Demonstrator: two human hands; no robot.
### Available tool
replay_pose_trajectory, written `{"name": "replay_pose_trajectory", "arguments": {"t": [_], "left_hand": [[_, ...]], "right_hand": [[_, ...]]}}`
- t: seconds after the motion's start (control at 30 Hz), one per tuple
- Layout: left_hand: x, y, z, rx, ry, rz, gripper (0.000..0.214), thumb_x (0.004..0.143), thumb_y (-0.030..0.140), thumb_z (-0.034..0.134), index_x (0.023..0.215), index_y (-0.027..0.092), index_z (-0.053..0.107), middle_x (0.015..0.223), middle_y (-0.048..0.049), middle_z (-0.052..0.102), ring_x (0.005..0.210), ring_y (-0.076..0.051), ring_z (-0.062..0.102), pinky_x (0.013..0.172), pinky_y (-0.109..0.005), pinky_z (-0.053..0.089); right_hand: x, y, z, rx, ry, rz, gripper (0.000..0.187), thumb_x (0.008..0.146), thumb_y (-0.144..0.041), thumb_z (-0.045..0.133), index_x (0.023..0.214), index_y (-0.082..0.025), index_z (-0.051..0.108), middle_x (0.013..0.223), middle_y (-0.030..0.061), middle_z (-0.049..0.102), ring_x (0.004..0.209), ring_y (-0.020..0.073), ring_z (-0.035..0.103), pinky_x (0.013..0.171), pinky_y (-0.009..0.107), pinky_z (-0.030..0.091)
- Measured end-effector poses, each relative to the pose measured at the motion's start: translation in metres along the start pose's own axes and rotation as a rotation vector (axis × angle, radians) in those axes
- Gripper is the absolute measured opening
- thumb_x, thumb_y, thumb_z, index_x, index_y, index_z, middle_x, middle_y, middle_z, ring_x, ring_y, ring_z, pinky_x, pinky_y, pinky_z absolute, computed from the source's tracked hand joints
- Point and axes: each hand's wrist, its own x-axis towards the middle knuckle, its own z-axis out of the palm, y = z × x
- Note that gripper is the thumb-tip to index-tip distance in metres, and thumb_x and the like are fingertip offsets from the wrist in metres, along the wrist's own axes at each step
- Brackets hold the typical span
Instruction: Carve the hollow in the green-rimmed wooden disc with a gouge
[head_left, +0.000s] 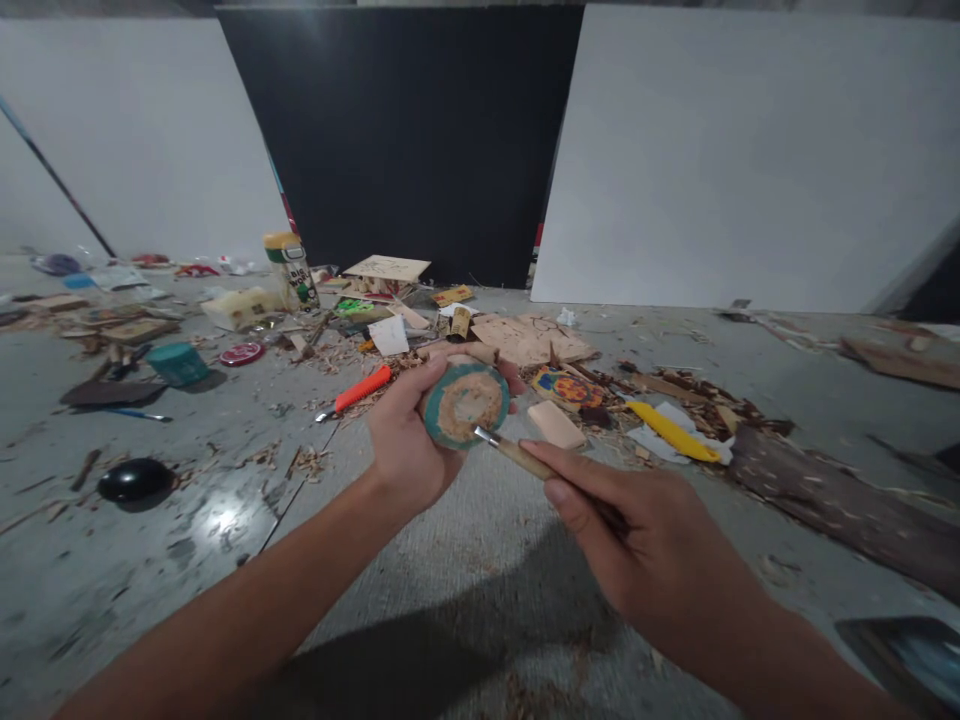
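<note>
My left hand (416, 440) is closed around a round wooden disc (466, 404), its fingers behind and its thumb along the left edge. The disc has a teal rim and a rough bare-wood ring carved inside it, with a paler middle. In my right hand (652, 520) is a wood carving gouge (525, 460), held like a pen. The gouge has a wooden handle and a short metal blade whose tip meets the lower right of the disc. Just left of the disc, an orange utility knife (361, 388) lies on the floor.
Wood shavings litter the grey floor (420, 600). A pale wood block (556, 425), a painted piece (568, 387) and a yellow-handled tool (675, 432) lie at right. A teal lid (177, 364), black oval object (135, 482) and jar (291, 272) are at left. Upright panels (405, 140) stand behind.
</note>
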Motion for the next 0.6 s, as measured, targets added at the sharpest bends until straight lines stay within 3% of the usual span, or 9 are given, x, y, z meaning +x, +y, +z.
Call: {"name": "replay_pose_trajectory", "arguments": {"t": [0.17,0.33,0.5,0.6], "left_hand": [[0.001,0.000,-0.005,-0.024,-0.042,-0.010,0.026,0.078,0.032,0.048,0.082,0.014,0.066,0.087,-0.0142,0.072,0.096,-0.033,0.070,0.080,-0.047,0.057],[0.001,0.001,-0.005,-0.012,-0.016,-0.010,0.027,0.080,0.030,0.046,0.082,0.014,0.067,0.084,-0.0137,0.072,0.094,-0.033,0.071,0.079,-0.047,0.057],[0.002,0.002,-0.004,0.038,-0.034,-0.002,0.025,0.078,0.030,0.048,0.080,0.014,0.067,0.082,-0.0133,0.072,0.093,-0.033,0.071,0.079,-0.045,0.057],[0.002,0.001,-0.004,0.065,-0.058,0.006,0.025,0.077,0.032,0.049,0.079,0.014,0.067,0.081,-0.0127,0.071,0.089,-0.031,0.070,0.077,-0.044,0.057]], "right_hand": [[0.000,0.006,-0.006,-0.083,0.063,-0.001,0.037,0.093,-0.021,0.048,0.121,-0.023,0.072,0.076,0.0031,0.079,0.052,0.0165,0.068,0.048,0.026,0.047],[0.000,0.008,-0.008,-0.042,0.040,-0.024,0.037,0.093,-0.020,0.048,0.122,-0.022,0.071,0.084,0.0036,0.081,0.056,0.0159,0.071,0.051,0.025,0.052],[-0.001,0.012,-0.007,-0.186,0.100,-0.032,0.036,0.092,-0.022,0.050,0.120,-0.023,0.072,0.096,0.0071,0.080,0.062,0.0215,0.074,0.056,0.032,0.057],[-0.003,0.010,-0.007,-0.102,0.073,-0.034,0.036,0.092,-0.021,0.050,0.121,-0.024,0.072,0.099,0.0058,0.080,0.064,0.0195,0.074,0.057,0.029,0.057]]}}
